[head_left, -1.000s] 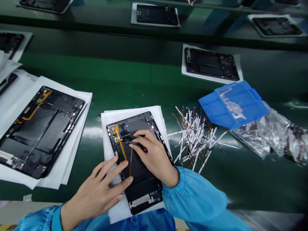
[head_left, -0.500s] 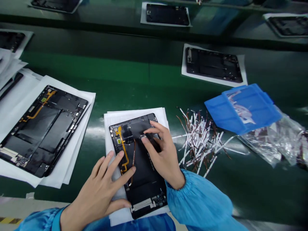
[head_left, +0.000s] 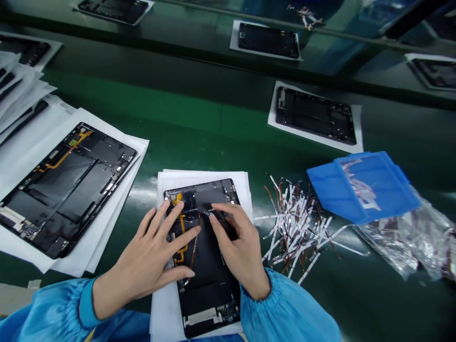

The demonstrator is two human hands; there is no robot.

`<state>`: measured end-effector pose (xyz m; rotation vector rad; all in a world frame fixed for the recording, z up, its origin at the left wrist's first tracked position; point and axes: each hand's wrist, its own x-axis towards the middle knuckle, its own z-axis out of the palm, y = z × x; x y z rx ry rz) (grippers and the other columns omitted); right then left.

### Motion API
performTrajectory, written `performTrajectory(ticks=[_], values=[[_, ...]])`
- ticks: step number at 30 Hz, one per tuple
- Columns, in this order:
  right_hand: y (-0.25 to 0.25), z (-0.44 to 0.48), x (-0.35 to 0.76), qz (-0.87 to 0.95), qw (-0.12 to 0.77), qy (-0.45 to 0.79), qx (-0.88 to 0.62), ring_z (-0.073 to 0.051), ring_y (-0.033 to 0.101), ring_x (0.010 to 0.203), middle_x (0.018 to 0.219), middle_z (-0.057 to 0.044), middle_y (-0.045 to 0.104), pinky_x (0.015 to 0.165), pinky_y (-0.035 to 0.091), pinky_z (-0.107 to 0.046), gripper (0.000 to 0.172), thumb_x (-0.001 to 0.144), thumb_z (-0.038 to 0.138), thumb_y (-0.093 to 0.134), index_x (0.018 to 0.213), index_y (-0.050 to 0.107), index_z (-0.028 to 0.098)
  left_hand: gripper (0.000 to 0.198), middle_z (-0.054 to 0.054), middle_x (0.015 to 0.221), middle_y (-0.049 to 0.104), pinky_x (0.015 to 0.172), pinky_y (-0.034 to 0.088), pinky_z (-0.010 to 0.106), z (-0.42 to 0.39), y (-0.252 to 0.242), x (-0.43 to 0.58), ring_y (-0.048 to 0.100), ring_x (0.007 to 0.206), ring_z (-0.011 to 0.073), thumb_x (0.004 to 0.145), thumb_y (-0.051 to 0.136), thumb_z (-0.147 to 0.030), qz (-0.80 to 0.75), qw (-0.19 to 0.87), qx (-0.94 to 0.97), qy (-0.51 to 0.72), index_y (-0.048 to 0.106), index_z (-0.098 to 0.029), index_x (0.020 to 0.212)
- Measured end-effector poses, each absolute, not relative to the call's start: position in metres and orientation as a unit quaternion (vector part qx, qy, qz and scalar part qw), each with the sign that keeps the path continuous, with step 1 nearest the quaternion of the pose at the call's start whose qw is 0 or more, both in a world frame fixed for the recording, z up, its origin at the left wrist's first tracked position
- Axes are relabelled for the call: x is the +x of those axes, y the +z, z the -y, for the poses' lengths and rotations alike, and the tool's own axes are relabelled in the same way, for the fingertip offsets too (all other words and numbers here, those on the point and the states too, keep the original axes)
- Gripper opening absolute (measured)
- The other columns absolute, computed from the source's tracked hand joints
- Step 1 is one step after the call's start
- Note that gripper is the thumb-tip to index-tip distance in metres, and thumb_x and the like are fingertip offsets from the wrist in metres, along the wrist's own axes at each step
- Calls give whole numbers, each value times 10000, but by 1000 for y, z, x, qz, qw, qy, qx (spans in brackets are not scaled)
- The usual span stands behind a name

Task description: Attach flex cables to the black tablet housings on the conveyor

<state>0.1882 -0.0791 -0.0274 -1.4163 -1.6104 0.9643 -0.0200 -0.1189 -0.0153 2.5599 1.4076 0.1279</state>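
An open black tablet housing (head_left: pixel 210 280) lies tilted in front of me, with an orange flex cable on its left side and a thin brown strip cable (head_left: pixel 194 247) down its middle. My left hand (head_left: pixel 153 251) rests over the housing's left edge, fingers spread, fingertips on the orange cable area and by the strip. Near the strip's upper end, my right hand (head_left: pixel 238 237) has its thumb and index finger pinched together. Something dark shows within its curled fingers, but I cannot make out what it is.
White sheets (head_left: pixel 167 304) lie under the housing. Another open housing (head_left: pixel 71 185) sits on papers at left. To the right are a pile of white and brown strip cables (head_left: pixel 295 218), a blue plastic bin (head_left: pixel 366 190) and clear bags (head_left: pixel 402 242). More housings (head_left: pixel 315 114) stand behind.
My view has shifted, so the scene sits lower. My left hand has slid up along the housing. The right fingers have closed together nearer the strip's upper end.
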Motion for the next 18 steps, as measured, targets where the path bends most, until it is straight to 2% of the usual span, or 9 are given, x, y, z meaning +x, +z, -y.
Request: performTrajectory(ticks=[3, 8, 13, 18], values=[[-28, 78, 187, 639, 381, 374, -554, -175, 641, 1026, 1081, -46, 655, 861, 540, -306, 218, 928, 148, 569, 1104, 648, 249, 694, 134, 1668, 0, 1138, 244, 641, 117, -19, -18, 147, 1486, 473, 905, 622, -532, -489, 119, 863, 51, 363, -342, 1520], [-24, 77, 190, 667, 366, 354, -544, -193, 659, 972, 1041, -57, 657, 841, 563, -339, 158, 938, 171, 552, 1031, 658, 243, 582, 152, 1659, 44, 1143, 263, 632, 115, -17, -14, 115, 1505, 429, 986, 533, -369, -496, 142, 855, 52, 336, -319, 1532], [-14, 72, 200, 727, 299, 265, -558, -226, 663, 989, 1080, -76, 639, 865, 566, -373, 207, 945, 220, 567, 1130, 655, 241, 517, 129, 1658, 46, 1138, 267, 645, 110, -17, -17, 85, 1508, 434, 1004, 498, -356, -496, 167, 849, 70, 377, -324, 1506], [-13, 67, 201, 759, 203, 242, -570, -264, 670, 957, 1102, -97, 614, 813, 580, -415, 212, 938, 249, 578, 1125, 669, 211, 647, 155, 1654, 11, 1134, 302, 623, 132, -12, -16, 74, 1510, 416, 991, 502, -382, -542, 172, 807, 158, 240, -226, 1561]])
